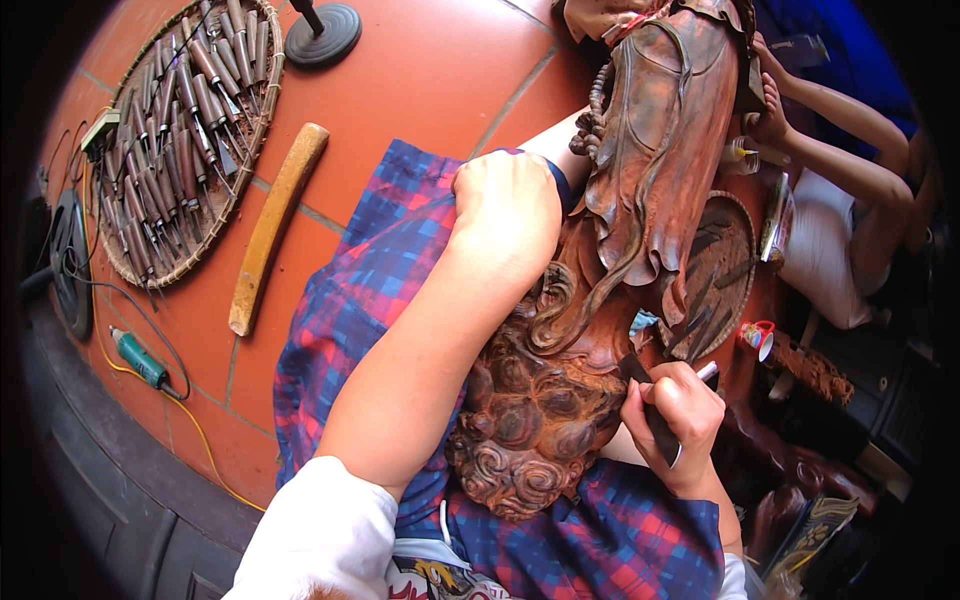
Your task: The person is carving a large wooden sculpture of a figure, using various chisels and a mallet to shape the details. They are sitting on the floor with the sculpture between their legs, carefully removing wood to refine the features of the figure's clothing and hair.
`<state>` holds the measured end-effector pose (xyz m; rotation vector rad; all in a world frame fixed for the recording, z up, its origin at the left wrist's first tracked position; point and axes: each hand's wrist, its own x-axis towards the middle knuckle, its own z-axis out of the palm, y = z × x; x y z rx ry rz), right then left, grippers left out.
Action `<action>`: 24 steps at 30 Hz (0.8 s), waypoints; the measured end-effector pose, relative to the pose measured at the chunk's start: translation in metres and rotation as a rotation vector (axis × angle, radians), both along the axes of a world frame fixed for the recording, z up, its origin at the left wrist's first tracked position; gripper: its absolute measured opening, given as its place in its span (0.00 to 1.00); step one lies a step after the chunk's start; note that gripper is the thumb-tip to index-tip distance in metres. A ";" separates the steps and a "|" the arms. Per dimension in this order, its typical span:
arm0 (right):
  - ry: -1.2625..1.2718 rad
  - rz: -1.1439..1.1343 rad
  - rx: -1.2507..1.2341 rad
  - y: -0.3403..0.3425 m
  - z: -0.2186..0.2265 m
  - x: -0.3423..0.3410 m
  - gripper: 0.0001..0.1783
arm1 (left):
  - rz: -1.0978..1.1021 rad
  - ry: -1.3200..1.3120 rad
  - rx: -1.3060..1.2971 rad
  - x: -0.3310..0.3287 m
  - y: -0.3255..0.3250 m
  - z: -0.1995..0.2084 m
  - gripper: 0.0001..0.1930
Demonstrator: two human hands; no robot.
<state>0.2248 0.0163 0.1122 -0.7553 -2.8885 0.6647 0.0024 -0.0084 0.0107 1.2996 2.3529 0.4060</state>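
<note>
A carved reddish-brown wooden statue (655, 150) with draped robes and a bead string lies across my lap, its knobbly, swirl-carved base (535, 420) nearest me. My right hand (680, 415) is closed around a dark, flat strip-like tool (660, 432), whose upper end meets the wood at the base's right side. A pale, shiny rod end (708, 371) shows beside the same hand. Curled on my knee over the plaid shorts (375, 260), my left hand (510, 208) lies close to the statue's left side. Its fingertips, and anything in them, are hidden.
A round woven tray (262, 130) of wooden-handled chisels stands on the tiles at left. Beside it lie a wooden mallet stick (280, 230) and a green corded power tool (140, 358). Another tool basket (735, 270) stands right; beyond, another person's hands (770, 110) are near the statue.
</note>
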 end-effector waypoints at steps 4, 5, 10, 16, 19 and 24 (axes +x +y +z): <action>0.034 -0.006 0.016 0.001 -0.005 -0.007 0.12 | -0.017 -0.013 -0.028 -0.002 0.000 0.003 0.16; 0.021 -0.009 0.016 0.000 -0.004 -0.005 0.12 | -0.021 -0.017 -0.032 0.000 -0.001 0.002 0.16; 0.013 -0.015 -0.010 0.001 -0.001 -0.002 0.13 | -0.015 0.046 -0.017 0.001 0.002 -0.003 0.16; 0.010 -0.011 -0.024 0.001 -0.003 -0.002 0.13 | -0.013 0.009 -0.031 -0.001 0.001 0.001 0.15; -0.014 0.023 -0.017 0.002 0.002 -0.011 0.13 | -0.016 0.016 -0.014 -0.001 0.000 0.000 0.15; -0.006 0.062 -0.003 0.001 0.000 -0.002 0.13 | -0.019 0.000 -0.014 -0.002 0.001 0.001 0.15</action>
